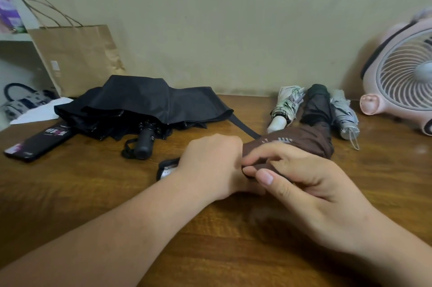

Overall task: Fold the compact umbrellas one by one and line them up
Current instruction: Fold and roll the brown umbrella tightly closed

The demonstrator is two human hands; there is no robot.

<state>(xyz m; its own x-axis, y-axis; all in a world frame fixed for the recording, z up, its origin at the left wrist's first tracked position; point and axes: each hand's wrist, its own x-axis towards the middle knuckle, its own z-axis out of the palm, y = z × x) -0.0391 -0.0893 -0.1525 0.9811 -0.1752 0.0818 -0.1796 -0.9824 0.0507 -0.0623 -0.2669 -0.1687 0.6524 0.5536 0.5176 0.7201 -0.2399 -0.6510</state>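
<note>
Nearest, on the wooden table [233, 251], both grips are closed on the brown umbrella [294, 143]. The left grip [210, 165] is curled round its near end, the fingers hidden. The right grip [304, 184] pinches the brown fabric between thumb and fingers, just beside the left. A black-and-silver end [166, 168] shows at the left wrist.

The brown umbrella lies slanting toward the far right. Its far end meets the dark folded umbrella [316, 104]; contact cannot be confirmed.

That dark umbrella lies between a white patterned umbrella [286, 107] and a grey umbrella [344, 116], all three side by side.

Far left, a black umbrella [145, 104] lies unfolded, handle [146, 140] toward the person. A black printed packet [39, 144] lies beside it.

At the wall stand a paper bag [77, 57] and a pink fan [397, 81].
</note>
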